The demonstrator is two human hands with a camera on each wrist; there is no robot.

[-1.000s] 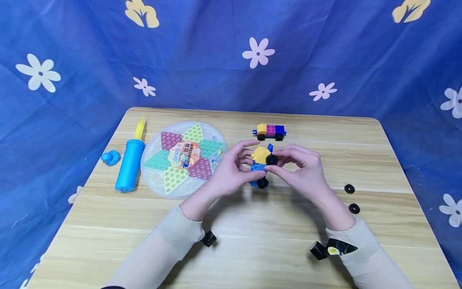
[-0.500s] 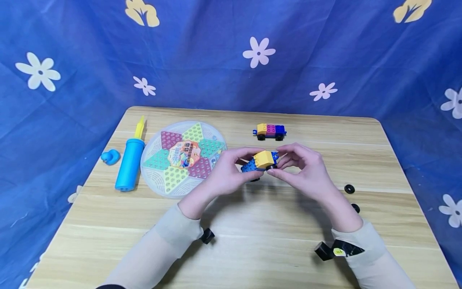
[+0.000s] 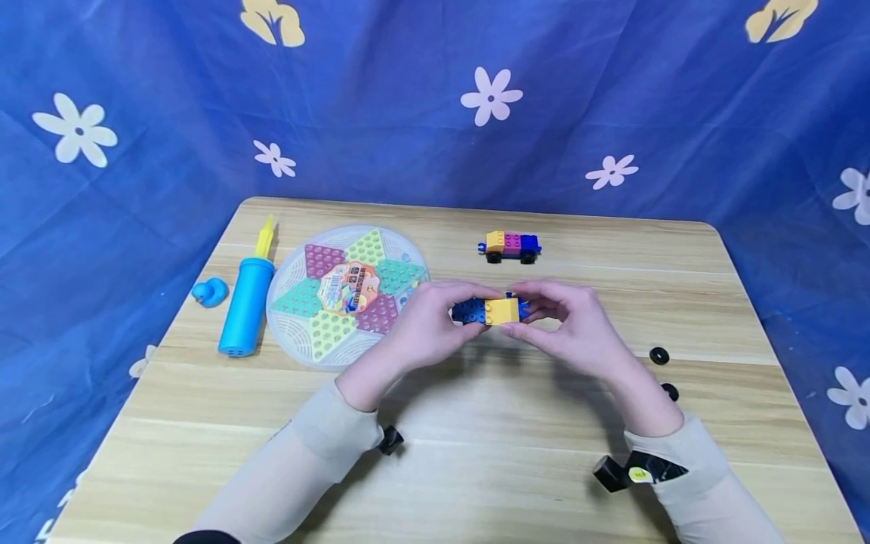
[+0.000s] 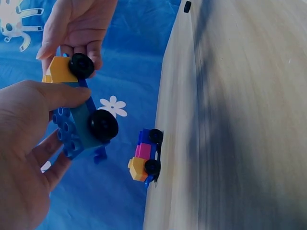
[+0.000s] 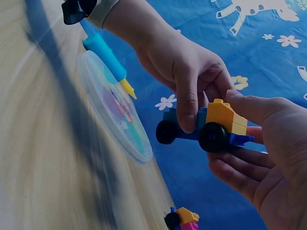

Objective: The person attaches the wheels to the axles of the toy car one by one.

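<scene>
Spreading beneath left hand [image 3: 435, 321] and right hand [image 3: 578, 325] was a pale wood-grained tabletop [image 3: 503, 468]; left of them, a round translucent plastic board [image 3: 350, 289]. Both hands pinched opposite ends of a blue-and-yellow plastic brick car [image 3: 492, 311] raised between them. Beyond them stood a yellow-pink-blue plastic brick wagon [image 3: 513, 245].

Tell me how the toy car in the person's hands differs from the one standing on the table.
The held car shows yellow and blue blocks; the parked car adds pink between them. The left hand and right hand hold the first up; the second stands on the table. In the head view, the held car's yellow end points right, the parked car's left. Both have black wheels.
</scene>
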